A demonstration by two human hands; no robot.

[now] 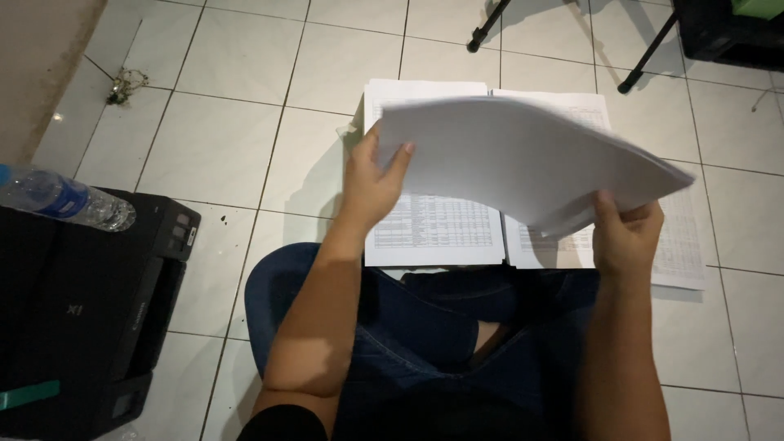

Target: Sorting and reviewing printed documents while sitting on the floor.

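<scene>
A thick stack of white paper sheets [523,155] is lifted above the tiled floor, its blank underside facing me. My left hand [371,184] grips the stack's left edge, thumb on top. At the stack's lower right corner my right hand [625,237] holds the sheets from below. Under the lifted stack two piles of printed table sheets lie side by side on the floor, a left pile [433,233] and a right pile [682,245]. I sit cross-legged in blue jeans [425,335] just in front of them.
A black printer [82,310] stands at my left, with a clear plastic water bottle [61,198] lying on top of it. Black stand legs [645,53] and a dark case [731,33] are at the far right. White floor tiles [220,155] surround the papers.
</scene>
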